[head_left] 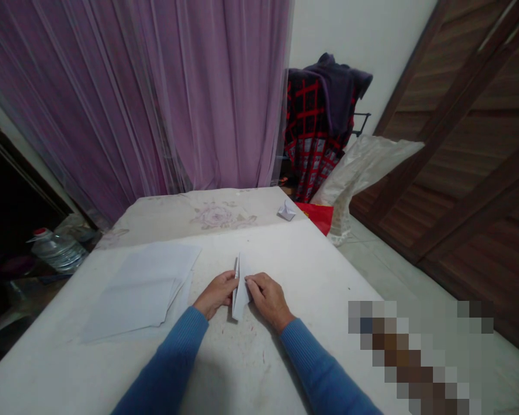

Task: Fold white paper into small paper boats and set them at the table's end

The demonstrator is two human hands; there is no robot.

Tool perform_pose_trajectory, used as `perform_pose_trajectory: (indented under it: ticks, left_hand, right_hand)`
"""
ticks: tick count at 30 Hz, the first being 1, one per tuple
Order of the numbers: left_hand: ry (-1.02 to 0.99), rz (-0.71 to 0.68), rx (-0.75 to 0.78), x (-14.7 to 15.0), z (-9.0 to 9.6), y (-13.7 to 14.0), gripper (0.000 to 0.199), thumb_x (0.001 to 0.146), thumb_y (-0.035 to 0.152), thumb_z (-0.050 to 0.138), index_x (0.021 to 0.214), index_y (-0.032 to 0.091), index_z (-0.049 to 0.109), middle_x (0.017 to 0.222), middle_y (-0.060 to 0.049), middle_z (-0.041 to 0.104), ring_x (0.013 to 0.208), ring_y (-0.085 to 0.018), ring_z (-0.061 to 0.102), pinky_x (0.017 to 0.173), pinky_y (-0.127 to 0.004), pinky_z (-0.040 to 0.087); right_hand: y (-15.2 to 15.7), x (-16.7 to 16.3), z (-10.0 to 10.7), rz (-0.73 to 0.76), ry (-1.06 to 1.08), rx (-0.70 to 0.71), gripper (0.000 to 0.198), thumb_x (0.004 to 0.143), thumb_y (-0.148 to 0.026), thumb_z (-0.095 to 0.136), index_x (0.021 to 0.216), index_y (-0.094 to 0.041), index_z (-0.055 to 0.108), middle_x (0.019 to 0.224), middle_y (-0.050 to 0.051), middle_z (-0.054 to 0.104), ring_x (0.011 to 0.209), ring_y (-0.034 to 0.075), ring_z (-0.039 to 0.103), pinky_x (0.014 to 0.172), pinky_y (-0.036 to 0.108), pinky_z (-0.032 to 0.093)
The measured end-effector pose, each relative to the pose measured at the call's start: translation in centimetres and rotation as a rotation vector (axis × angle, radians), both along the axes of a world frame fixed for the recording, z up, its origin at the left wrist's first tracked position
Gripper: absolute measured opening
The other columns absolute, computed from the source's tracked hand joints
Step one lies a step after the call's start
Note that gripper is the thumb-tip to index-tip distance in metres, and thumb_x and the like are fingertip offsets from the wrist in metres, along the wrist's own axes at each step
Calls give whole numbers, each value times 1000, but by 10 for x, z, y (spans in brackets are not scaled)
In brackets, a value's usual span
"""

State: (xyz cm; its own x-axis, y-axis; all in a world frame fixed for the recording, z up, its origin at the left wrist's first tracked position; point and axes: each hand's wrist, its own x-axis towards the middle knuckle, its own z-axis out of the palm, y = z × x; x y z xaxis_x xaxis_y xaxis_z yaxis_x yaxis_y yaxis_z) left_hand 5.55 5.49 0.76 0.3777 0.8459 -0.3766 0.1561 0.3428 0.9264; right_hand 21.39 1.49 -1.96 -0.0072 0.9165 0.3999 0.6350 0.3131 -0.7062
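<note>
A folded piece of white paper stands on edge between my hands, just above the middle of the table. From the left, my left hand grips its side, with the fingers partly hidden behind the paper. My right hand pinches the right side of the same paper between thumb and fingers. Left of my hands lies a loose stack of white sheets, its edges uneven. A small folded paper shape sits near the far right edge of the table.
The white table has a floral cloth across its far end. Beyond hang purple curtains. A water bottle stands off the left edge. Past the right edge are a red bag, a whitish plastic bag and draped clothes.
</note>
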Motion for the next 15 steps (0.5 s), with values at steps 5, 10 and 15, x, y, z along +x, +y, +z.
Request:
perform_pose_trajectory:
  ticks: [5,10,15]
  left_hand:
    - [86,40,157,6,-8,-1,51,68,48,71,108,17,63,64,4,59,52,-12,55,47,-20,39]
    - [221,111,384,12,-10,-2,33,70,32,69,100,20,69,56,6,52,53,-12,49,53,-22,33]
    - [336,138,534,14,-2,-9,32,71,22,66,103,21,71,59,5,55,60,-14,50,60,-24,32]
  right_hand:
    - [3,2,21,-49,-43,-155,39,95,-40,45,81,-21,75,76,3,73,70,15,65,64,23,45]
    - [6,7,41,-150,-156,-226,32,86,-46,58,73,-23,76,66,2,72,61,16,64,55,23,39]
    - [4,8,58,-212,-298,-257,22,80,-43,65,76,-26,78,70,5,74,68,21,68,58,26,43]
